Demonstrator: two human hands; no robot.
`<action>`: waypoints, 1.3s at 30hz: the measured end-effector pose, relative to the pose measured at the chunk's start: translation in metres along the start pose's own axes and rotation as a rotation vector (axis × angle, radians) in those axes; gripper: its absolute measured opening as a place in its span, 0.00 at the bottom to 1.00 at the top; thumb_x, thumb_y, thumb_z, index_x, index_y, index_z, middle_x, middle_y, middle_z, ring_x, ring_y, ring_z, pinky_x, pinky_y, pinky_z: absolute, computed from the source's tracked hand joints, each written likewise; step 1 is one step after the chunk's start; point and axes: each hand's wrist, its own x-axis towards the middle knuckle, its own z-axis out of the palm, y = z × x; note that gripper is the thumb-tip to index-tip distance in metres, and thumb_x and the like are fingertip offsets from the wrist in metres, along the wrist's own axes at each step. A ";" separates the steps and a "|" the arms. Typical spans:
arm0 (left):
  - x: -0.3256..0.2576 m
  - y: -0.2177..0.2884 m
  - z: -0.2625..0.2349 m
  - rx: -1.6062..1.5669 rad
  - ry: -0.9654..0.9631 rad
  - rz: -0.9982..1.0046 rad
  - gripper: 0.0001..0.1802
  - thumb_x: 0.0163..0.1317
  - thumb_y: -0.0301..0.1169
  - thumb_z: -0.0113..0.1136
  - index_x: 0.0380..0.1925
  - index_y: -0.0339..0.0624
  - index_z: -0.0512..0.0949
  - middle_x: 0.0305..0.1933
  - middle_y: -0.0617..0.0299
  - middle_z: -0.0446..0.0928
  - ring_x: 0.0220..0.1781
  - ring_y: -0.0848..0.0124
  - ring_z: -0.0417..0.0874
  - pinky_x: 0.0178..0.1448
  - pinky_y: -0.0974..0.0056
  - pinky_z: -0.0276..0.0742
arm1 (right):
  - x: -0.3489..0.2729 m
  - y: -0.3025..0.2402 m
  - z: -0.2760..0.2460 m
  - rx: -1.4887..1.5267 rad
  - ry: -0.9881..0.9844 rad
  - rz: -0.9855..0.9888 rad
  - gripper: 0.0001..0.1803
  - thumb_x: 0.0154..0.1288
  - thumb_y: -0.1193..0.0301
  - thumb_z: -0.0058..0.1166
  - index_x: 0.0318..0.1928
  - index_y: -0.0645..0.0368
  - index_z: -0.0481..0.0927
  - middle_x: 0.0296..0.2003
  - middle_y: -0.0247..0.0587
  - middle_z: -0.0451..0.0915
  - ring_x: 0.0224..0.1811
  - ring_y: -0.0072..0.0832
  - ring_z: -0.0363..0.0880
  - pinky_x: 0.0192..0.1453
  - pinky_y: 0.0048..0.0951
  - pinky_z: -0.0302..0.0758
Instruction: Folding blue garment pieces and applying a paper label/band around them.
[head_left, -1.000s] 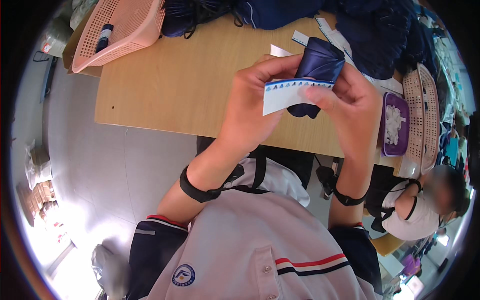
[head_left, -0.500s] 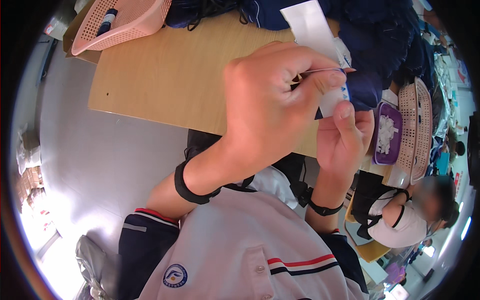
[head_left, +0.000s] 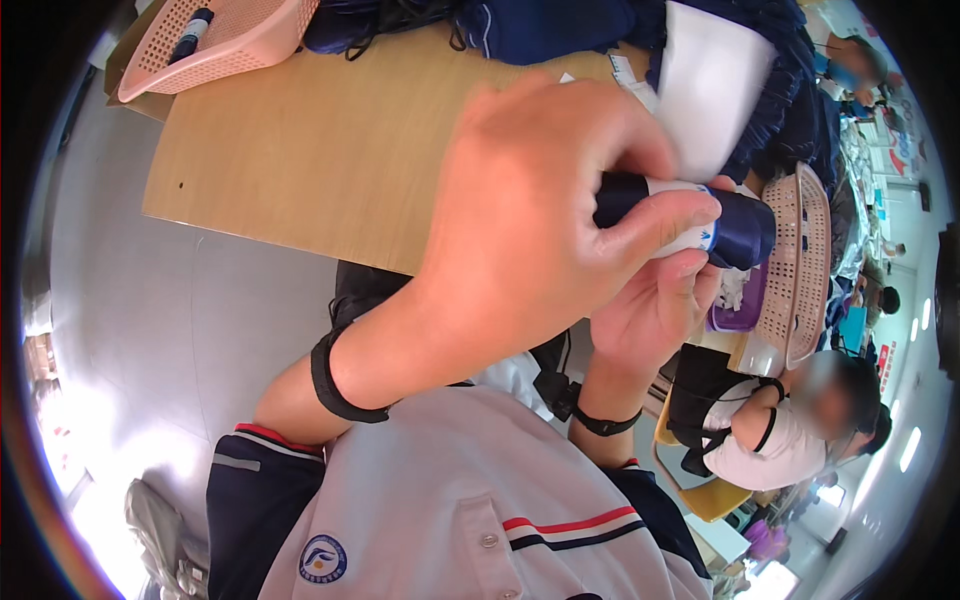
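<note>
A navy fabric roll (head_left: 745, 232) lies sideways between my hands, wrapped with a white paper band (head_left: 697, 238) that has blue edging. My left hand (head_left: 540, 210) grips it from the left, thumb pressed on the band and fingers curled behind. Below it, my right hand (head_left: 650, 310) supports the roll, thumb up against its near side; its other fingers are partly hidden behind the roll. Just beyond the roll, a white sheet (head_left: 718, 80) stands up, slightly blurred. I cannot tell whether it is joined to the band.
Wooden table (head_left: 300, 150) in front. A pink basket (head_left: 255, 50) at far left holds another banded navy roll (head_left: 190, 35). Navy garments (head_left: 560, 25) lie along the back. At right are a purple tray (head_left: 735, 318) with white slips, a pale pink basket (head_left: 785, 280) and a seated person (head_left: 765, 450).
The navy roll, mostly hidden behind my hands before, now shows clearly between them. The white sheet has shifted right and turned broader side on. My left thumb has moved lower along the band.
</note>
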 end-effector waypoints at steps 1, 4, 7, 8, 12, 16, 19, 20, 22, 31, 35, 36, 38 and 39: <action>-0.001 0.009 0.001 -0.151 0.063 -0.160 0.09 0.48 0.28 0.79 0.29 0.45 0.88 0.34 0.65 0.82 0.33 0.72 0.78 0.38 0.67 0.69 | 0.001 0.001 0.003 -0.002 0.004 -0.005 0.38 0.67 0.68 0.68 0.71 0.63 0.63 0.59 0.46 0.77 0.63 0.34 0.78 0.71 0.41 0.72; -0.010 0.000 0.021 -0.272 0.209 -0.122 0.08 0.49 0.23 0.77 0.31 0.42 0.87 0.36 0.63 0.81 0.34 0.72 0.79 0.37 0.69 0.71 | 0.001 0.002 -0.005 -0.029 0.049 0.015 0.36 0.68 0.68 0.67 0.71 0.61 0.65 0.62 0.52 0.75 0.65 0.39 0.76 0.70 0.43 0.73; -0.015 -0.001 0.027 -0.244 0.256 0.060 0.09 0.50 0.20 0.76 0.32 0.40 0.87 0.36 0.62 0.80 0.36 0.71 0.79 0.37 0.69 0.74 | 0.004 0.003 -0.005 -0.041 -0.029 -0.052 0.35 0.68 0.67 0.67 0.71 0.61 0.65 0.63 0.55 0.74 0.65 0.39 0.76 0.69 0.41 0.73; -0.017 0.000 0.027 -0.240 0.238 0.042 0.09 0.50 0.20 0.76 0.33 0.39 0.88 0.37 0.61 0.81 0.36 0.70 0.80 0.38 0.67 0.76 | 0.003 0.003 -0.004 -0.042 -0.025 -0.054 0.35 0.68 0.67 0.67 0.71 0.61 0.65 0.63 0.55 0.74 0.65 0.39 0.76 0.69 0.41 0.73; -0.022 -0.004 0.026 -0.203 0.182 0.154 0.11 0.49 0.19 0.76 0.34 0.39 0.89 0.38 0.60 0.81 0.36 0.68 0.80 0.38 0.67 0.77 | 0.000 0.002 -0.003 -0.011 -0.002 -0.046 0.33 0.70 0.68 0.65 0.70 0.61 0.66 0.64 0.57 0.74 0.64 0.38 0.77 0.68 0.40 0.74; -0.028 0.002 0.030 -0.176 0.197 0.106 0.12 0.48 0.19 0.76 0.35 0.39 0.90 0.41 0.59 0.82 0.39 0.66 0.81 0.39 0.66 0.78 | 0.006 0.002 -0.020 0.084 -0.363 -0.097 0.28 0.80 0.68 0.48 0.73 0.66 0.57 0.69 0.49 0.68 0.71 0.36 0.68 0.80 0.44 0.60; -0.027 -0.008 0.040 -0.124 0.206 0.210 0.18 0.44 0.20 0.77 0.39 0.40 0.90 0.43 0.60 0.83 0.42 0.65 0.81 0.42 0.64 0.79 | 0.007 0.001 -0.024 0.089 -0.309 -0.077 0.27 0.82 0.67 0.39 0.74 0.69 0.58 0.69 0.51 0.69 0.73 0.38 0.67 0.79 0.42 0.62; -0.027 -0.014 0.045 -0.071 0.220 0.329 0.22 0.42 0.20 0.77 0.43 0.41 0.90 0.43 0.61 0.83 0.43 0.64 0.81 0.44 0.64 0.80 | 0.005 -0.001 -0.021 0.093 -0.299 -0.078 0.27 0.82 0.67 0.39 0.74 0.69 0.58 0.69 0.51 0.69 0.73 0.38 0.67 0.79 0.42 0.62; -0.034 -0.022 0.051 -0.013 0.212 0.338 0.27 0.40 0.20 0.77 0.46 0.42 0.89 0.44 0.61 0.83 0.44 0.64 0.81 0.45 0.63 0.80 | 0.004 -0.008 -0.009 -0.018 0.078 0.131 0.28 0.79 0.66 0.49 0.70 0.71 0.62 0.66 0.60 0.72 0.69 0.46 0.75 0.73 0.44 0.74; -0.034 -0.024 0.057 -0.090 0.240 0.182 0.32 0.33 0.25 0.77 0.48 0.40 0.87 0.48 0.59 0.85 0.44 0.61 0.81 0.43 0.62 0.79 | 0.014 -0.016 -0.029 -0.097 -0.038 0.072 0.26 0.77 0.69 0.53 0.68 0.71 0.66 0.61 0.52 0.77 0.65 0.37 0.78 0.72 0.40 0.73; -0.038 -0.026 0.067 -0.036 0.341 0.387 0.30 0.39 0.26 0.77 0.50 0.41 0.88 0.52 0.57 0.87 0.48 0.61 0.83 0.45 0.62 0.78 | 0.016 -0.011 -0.025 0.098 -0.053 0.159 0.30 0.76 0.64 0.58 0.69 0.68 0.67 0.62 0.46 0.77 0.64 0.33 0.78 0.70 0.36 0.73; -0.041 -0.022 0.062 -0.049 0.251 0.335 0.29 0.43 0.25 0.77 0.52 0.39 0.87 0.55 0.55 0.86 0.51 0.59 0.83 0.49 0.62 0.80 | 0.015 -0.012 -0.025 0.116 -0.029 0.169 0.32 0.75 0.62 0.60 0.70 0.67 0.67 0.62 0.45 0.77 0.64 0.33 0.77 0.70 0.35 0.73; -0.043 -0.019 0.059 -0.062 0.159 0.289 0.29 0.47 0.24 0.77 0.54 0.37 0.87 0.57 0.53 0.86 0.55 0.57 0.83 0.54 0.61 0.81 | 0.014 -0.014 -0.028 0.136 -0.006 0.173 0.33 0.74 0.61 0.61 0.70 0.66 0.67 0.63 0.45 0.76 0.65 0.32 0.77 0.70 0.35 0.73; -0.042 -0.018 0.059 -0.086 0.134 0.275 0.28 0.49 0.25 0.76 0.54 0.37 0.86 0.57 0.54 0.86 0.56 0.57 0.83 0.56 0.62 0.80 | 0.014 -0.014 -0.031 0.142 0.007 0.193 0.34 0.73 0.60 0.62 0.70 0.66 0.67 0.63 0.44 0.76 0.65 0.32 0.77 0.70 0.35 0.73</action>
